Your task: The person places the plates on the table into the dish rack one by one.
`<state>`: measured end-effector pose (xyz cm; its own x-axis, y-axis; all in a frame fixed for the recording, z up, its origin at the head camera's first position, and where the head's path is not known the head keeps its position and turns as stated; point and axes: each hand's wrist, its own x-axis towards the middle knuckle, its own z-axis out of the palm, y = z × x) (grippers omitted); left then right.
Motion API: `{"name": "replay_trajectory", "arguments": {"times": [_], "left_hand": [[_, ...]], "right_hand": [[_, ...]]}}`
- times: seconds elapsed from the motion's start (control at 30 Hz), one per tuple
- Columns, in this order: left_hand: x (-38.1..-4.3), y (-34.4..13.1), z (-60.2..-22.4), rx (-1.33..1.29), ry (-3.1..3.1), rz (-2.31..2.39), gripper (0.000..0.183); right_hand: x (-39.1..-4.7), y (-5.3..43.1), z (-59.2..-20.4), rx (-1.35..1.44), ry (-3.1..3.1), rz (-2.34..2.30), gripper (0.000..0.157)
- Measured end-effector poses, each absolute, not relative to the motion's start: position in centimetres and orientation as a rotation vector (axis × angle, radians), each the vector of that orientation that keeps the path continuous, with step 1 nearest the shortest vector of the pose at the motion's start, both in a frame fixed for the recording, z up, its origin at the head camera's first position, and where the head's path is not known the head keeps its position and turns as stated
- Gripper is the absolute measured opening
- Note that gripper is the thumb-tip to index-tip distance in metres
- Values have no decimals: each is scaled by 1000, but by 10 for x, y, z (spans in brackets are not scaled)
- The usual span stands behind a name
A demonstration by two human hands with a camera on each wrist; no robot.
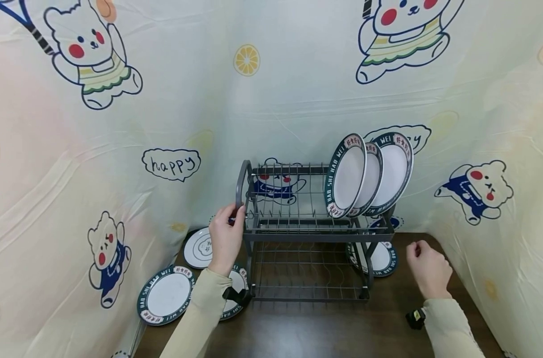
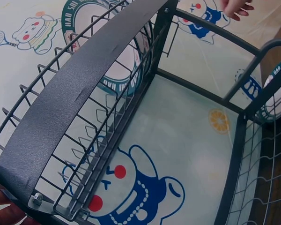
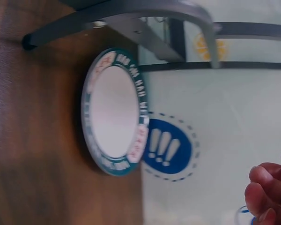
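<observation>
A dark grey two-tier dish rack (image 1: 318,238) stands on the brown table. My left hand (image 1: 225,239) grips its left end below the curved side handle; in the left wrist view, fingers (image 2: 9,214) curl under the frame at lower left. Three white plates (image 1: 349,174) with dark green lettered rims lean upright in the right part of the upper tier. To the right of the rack, my right hand (image 1: 429,271) hovers apart from it with loosely curled fingers, holding nothing. Nearest to it, a similar plate (image 3: 113,112) lies on the table by the rack's right leg.
Left of the rack lie a green-rimmed plate (image 1: 168,297), another plate (image 1: 239,283) partly hidden by my left wrist, and a white plate (image 1: 198,248) farther back. A pale cloth (image 1: 275,114) with cartoon bears hangs behind and along both sides of the table (image 1: 307,328).
</observation>
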<state>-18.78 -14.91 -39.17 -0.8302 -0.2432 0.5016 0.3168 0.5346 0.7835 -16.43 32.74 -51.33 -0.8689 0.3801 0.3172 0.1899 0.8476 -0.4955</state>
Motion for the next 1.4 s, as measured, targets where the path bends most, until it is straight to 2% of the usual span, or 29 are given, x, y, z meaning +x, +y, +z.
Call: {"name": "replay_trajectory", "arguments": {"times": [0.97,1.4], "left_hand": [[-188,-150,-394,-30,-2217,-1273,25],[-189,-148,-393,-42,-2212,-1264,25]], "right_hand": [[-175,318,-613,-679,-2827,862,44],[-174,319,-631,-713,-2922,994,46]]}}
